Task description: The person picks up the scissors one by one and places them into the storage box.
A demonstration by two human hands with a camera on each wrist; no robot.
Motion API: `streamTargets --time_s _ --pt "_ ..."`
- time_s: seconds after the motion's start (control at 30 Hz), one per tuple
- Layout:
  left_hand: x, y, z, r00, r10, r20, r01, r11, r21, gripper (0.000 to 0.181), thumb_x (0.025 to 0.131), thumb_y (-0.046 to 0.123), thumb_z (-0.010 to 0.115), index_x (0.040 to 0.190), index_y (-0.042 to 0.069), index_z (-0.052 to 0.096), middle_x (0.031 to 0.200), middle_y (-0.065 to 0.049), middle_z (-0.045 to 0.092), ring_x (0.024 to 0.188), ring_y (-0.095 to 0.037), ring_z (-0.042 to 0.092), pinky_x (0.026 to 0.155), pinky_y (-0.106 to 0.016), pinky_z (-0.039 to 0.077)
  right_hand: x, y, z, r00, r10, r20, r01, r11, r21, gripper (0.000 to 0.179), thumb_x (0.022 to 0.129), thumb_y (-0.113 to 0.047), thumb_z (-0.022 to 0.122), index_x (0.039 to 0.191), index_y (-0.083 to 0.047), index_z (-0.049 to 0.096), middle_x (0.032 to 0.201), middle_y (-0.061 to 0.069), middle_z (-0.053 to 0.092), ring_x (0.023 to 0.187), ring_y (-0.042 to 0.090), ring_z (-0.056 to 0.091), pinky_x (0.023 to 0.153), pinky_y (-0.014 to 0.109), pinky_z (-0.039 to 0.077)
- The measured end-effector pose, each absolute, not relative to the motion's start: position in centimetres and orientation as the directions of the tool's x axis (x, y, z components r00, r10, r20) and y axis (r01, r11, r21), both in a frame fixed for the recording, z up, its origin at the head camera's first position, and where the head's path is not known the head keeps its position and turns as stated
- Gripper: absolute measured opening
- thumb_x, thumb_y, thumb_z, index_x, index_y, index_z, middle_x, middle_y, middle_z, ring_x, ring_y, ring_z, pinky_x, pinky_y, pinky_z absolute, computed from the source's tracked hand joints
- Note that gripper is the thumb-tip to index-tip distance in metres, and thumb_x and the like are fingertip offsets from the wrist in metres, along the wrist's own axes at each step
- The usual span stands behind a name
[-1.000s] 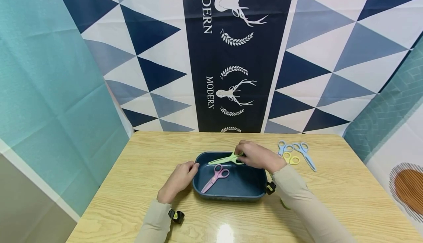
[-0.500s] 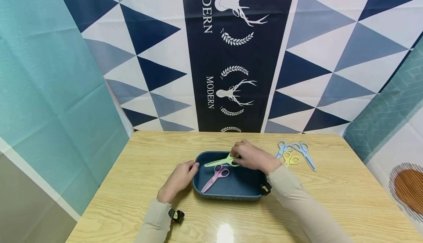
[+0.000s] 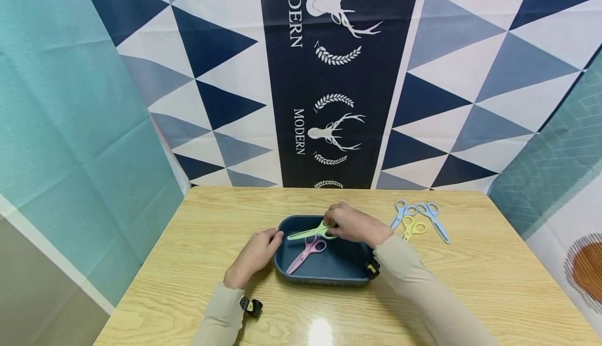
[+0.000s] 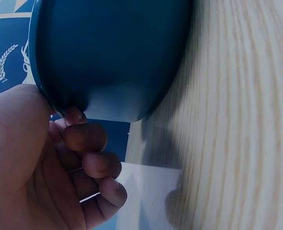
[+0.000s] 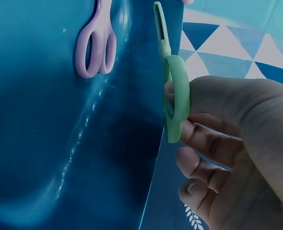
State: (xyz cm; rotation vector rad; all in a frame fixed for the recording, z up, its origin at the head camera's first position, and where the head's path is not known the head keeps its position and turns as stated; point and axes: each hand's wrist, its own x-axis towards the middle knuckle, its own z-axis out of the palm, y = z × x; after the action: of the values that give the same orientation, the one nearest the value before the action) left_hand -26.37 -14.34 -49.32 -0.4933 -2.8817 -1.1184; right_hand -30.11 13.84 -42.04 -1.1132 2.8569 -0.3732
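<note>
A dark blue plastic bin (image 3: pixel 345 262) stands on the table. My left hand (image 3: pixel 254 254) holds its left rim, with thumb and fingers pinching the edge in the left wrist view. Over the back part of the bin, my right hand (image 3: pixel 352 224) pinches the handle of light green scissors (image 3: pixel 303 234). Their blades point left, and in the right wrist view the thumb and forefinger grip a loop of the green handle (image 5: pixel 181 88). Pink scissors (image 3: pixel 302 258) lie on the bin's floor, just in front of the green pair.
Right of the bin, two pairs of light blue scissors (image 3: pixel 435 224) and yellow scissors (image 3: pixel 413 227) lie on the wooden table (image 3: pixel 475 278). The right sleeve partly covers the yellow pair. A patterned cloth (image 3: pixel 329 74) hangs behind the table.
My right hand has shifted left and slightly down with the green scissors, farther inside the bin toward the pink pair. The left hand and the bin have stayed in place.
</note>
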Motion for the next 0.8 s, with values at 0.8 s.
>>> streamTargets --time_s 0.8 --pt "-26.24 -14.14 -49.56 -0.952 0.277 0.129 0.293 0.707 0.643 0.037 0.11 0.03 0.046 0.076 0.015 0.053 0.065 0.005 0.04 0.057 -0.008 0.042 0.055 -0.023 0.034 -31.08 13.73 -42.2 -0.719 -0.694 0.022 -0.667 0.681 -0.302 0.009 0.095 -0.01 0.073 0.103 -0.006 0.074 0.102 0.005 0.066 0.09 0.016 0.064 0.081 0.032 0.056"
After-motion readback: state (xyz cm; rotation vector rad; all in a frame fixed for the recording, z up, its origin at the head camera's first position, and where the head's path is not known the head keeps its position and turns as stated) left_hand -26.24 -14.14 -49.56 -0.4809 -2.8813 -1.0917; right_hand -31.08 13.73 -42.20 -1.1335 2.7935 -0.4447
